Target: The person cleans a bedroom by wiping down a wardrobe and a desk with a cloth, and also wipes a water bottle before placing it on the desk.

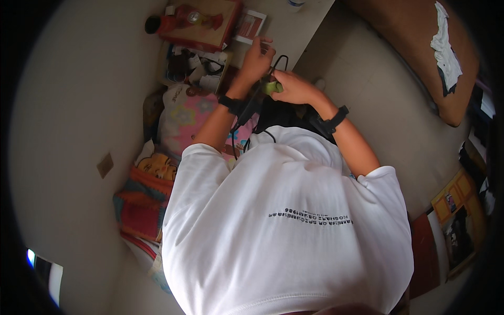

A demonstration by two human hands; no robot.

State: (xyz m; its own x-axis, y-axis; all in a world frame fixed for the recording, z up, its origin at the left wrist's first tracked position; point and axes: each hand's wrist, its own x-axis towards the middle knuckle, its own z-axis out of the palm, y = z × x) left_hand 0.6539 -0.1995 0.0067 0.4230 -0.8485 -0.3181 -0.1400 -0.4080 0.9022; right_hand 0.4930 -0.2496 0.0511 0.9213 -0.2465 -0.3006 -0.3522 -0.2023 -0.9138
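My left hand [259,59] is raised near the tabletop's edge, its fingers partly bent and apart, with nothing visible in them. To its right and a little lower, my right hand [293,87] grips a small green object [272,88] between thumb and fingers; what it is cannot be told. A black cable [282,57] loops up between the two hands and runs down toward my lap. Black bands circle both wrists. Beyond my left hand, a white-framed card with a red middle [250,26] lies on the pale tabletop [301,27].
A red box [232,23] with a red lantern-like object on top stands at the upper left. Below it is an open box [225,65] of small items. Pink patterned fabric [185,118] lies left of my lap. A brown surface [417,43] bearing white cloth [447,51] is at upper right.
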